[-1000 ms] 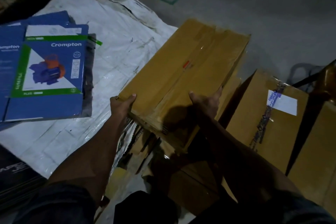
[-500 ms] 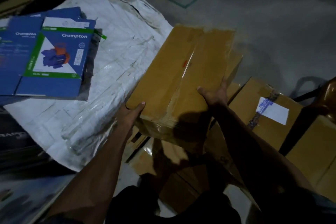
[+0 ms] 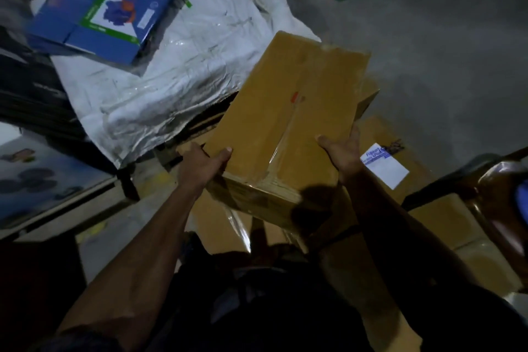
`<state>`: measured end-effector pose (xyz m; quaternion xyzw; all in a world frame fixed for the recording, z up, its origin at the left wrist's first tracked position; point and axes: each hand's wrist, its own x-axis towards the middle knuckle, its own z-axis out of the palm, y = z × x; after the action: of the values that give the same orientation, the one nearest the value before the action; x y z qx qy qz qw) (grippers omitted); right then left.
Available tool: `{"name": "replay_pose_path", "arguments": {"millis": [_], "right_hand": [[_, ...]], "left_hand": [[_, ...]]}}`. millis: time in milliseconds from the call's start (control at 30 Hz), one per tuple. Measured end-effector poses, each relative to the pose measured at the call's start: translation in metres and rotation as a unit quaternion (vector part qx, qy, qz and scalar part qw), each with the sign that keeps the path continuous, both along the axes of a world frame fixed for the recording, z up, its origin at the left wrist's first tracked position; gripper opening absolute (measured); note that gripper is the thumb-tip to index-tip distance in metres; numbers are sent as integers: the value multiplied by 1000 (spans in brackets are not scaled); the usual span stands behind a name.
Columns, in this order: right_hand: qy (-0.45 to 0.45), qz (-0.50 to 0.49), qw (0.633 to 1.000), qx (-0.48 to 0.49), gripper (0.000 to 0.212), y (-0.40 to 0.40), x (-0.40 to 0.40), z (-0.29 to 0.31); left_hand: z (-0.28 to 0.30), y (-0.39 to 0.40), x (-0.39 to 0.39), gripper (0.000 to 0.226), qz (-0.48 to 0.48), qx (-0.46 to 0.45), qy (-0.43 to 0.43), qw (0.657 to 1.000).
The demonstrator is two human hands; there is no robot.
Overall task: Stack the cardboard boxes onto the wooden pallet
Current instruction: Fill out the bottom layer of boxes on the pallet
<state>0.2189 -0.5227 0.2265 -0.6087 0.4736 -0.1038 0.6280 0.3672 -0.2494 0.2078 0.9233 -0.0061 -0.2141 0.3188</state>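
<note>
Here, the cardboard box (image 3: 288,117) is gripped between both hands, left hand (image 3: 200,164) and right hand (image 3: 343,156); fingers are curled round its near corners.

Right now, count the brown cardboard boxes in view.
At least 4: the held box gripped by the left hand and right hand; the labelled box beyond the right hand; one at right; one beneath. Others may be hidden in the dark.

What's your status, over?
Left hand and right hand both grip the cardboard box. Box held above other boxes. Pallet not visible.
</note>
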Motion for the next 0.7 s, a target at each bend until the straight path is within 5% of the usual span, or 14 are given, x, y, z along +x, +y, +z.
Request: {"name": "replay_pose_path", "arguments": {"millis": [233,367,567,700], "right_hand": [[31,18,999,-15,101,14,-52,-2],[84,37,995,-28,109,19,-56,-22],[135,33,989,-48,117,7,-43,-31],[142,16,988,-65,118,2,-34,-41]], "left_hand": [[2,-3,-54,86,-56,154,14,986],[-16,-13,-48,102,-89,129,70,985],[-8,-52,-36,91,-143,76,65,985],[-14,-75,-20,117,-163,71,32,983]]}}
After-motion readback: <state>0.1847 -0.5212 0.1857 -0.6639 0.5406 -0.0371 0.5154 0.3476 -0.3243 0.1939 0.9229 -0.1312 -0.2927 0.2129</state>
